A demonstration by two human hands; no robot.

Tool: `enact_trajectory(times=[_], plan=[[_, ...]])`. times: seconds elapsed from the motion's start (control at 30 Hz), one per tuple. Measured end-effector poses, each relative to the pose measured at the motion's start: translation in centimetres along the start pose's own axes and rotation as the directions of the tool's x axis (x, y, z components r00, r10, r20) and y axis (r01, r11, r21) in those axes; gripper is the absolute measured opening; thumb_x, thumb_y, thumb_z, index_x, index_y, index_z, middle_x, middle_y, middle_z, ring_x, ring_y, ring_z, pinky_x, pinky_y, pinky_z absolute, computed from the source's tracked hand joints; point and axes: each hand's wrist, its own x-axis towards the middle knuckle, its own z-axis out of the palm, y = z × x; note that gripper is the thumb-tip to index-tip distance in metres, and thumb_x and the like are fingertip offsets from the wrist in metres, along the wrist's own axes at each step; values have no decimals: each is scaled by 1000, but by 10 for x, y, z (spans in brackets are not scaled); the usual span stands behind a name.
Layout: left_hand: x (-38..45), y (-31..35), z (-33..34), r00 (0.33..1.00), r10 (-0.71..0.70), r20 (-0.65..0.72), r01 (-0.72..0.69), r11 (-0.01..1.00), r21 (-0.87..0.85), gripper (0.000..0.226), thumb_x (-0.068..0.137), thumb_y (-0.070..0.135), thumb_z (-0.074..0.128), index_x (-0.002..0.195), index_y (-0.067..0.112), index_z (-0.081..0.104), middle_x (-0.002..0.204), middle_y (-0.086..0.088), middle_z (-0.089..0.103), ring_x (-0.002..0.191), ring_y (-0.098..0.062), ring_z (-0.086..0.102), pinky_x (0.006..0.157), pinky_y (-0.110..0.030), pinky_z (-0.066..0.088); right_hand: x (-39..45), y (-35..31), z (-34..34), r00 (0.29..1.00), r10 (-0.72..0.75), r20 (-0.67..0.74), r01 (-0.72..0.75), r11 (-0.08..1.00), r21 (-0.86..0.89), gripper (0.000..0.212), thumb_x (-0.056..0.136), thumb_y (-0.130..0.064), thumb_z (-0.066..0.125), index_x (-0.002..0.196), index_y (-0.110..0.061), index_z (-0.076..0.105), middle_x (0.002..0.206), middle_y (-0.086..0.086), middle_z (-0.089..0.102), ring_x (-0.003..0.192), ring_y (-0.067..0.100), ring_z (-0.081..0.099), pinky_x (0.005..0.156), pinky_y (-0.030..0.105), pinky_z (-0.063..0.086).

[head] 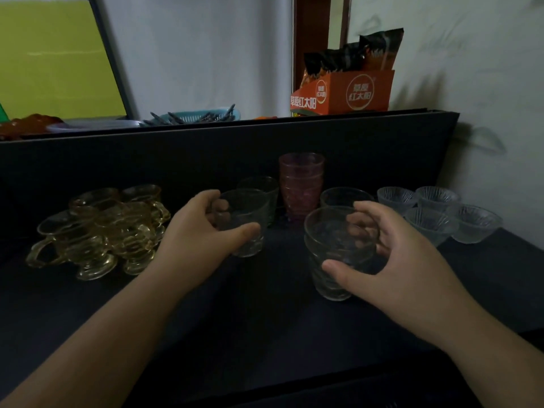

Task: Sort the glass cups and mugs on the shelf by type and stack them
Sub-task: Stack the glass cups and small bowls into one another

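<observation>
- The left hand (pixel 203 231) wraps a single clear glass cup (pixel 245 222) at mid-shelf, thumb in front and fingers (pixel 219 209) curled round the far side, seen through the glass.
- The right hand (pixel 391 254) grips a short stack of clear cups (pixel 335 254) nearer the front of the dark shelf (pixel 235 304), thumb low on the front, fingers clamped behind the rim.
- Risk, as I judge it: nesting the single cup into the stack off-centre could knock rim on rim and chip the glass, or jam it tilted.
- The stack is held well up its side, so a downward push could tip or skid it on the shelf.
- Swinging the left hand across could clip the pink stack (pixel 301 187) or the two loose clear cups (pixel 260 187) (pixel 344 197) behind; a wide elbow could catch the amber mugs (pixel 100 231) crowded on the left.
- The ribbed bowls (pixel 435 213) sit close by the right hand and could be nudged.
- Hard to make out: how many cups are in the held stack, how many pink ones are stacked, and how the amber mugs overlap; the light is dim.
- Whether either held cup rests on the shelf or is lifted, I cannot tell.
</observation>
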Motion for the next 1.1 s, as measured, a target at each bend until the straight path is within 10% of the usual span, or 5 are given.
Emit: enact_trajectory(times=[0.4, 0.83, 1.1], plan=[[25, 112, 52, 977, 210, -30, -211, 949, -233, 89, 65, 47, 83, 140, 22, 43, 114, 14, 59, 97, -2, 61, 83, -25, 53, -20, 29, -48, 990, 85, -115, -93, 994, -65, 88, 60, -59, 79, 137, -47, 38, 123, -33, 51, 111, -13, 51, 85, 11, 37], [30, 99, 118, 979, 174, 108, -164, 982, -91, 96, 66, 48, 83, 144, 19, 37, 129, 6, 53, 114, -11, 53, 93, -29, 47, -15, 49, -66, 981, 116, -156, -124, 991, -43, 96, 58, -67, 74, 143, -41, 37, 131, -27, 52, 114, -5, 55, 97, 29, 49], [22, 87, 120, 982, 82, 169, -52, 983, -176, 87, 71, 40, 81, 142, 21, 35, 119, 13, 47, 106, -5, 48, 85, -23, 41, -9, 51, -68, 969, 75, -236, -69, 997, 34, 87, 56, -57, 80, 135, -38, 49, 118, -27, 60, 101, -13, 59, 80, 11, 46]])
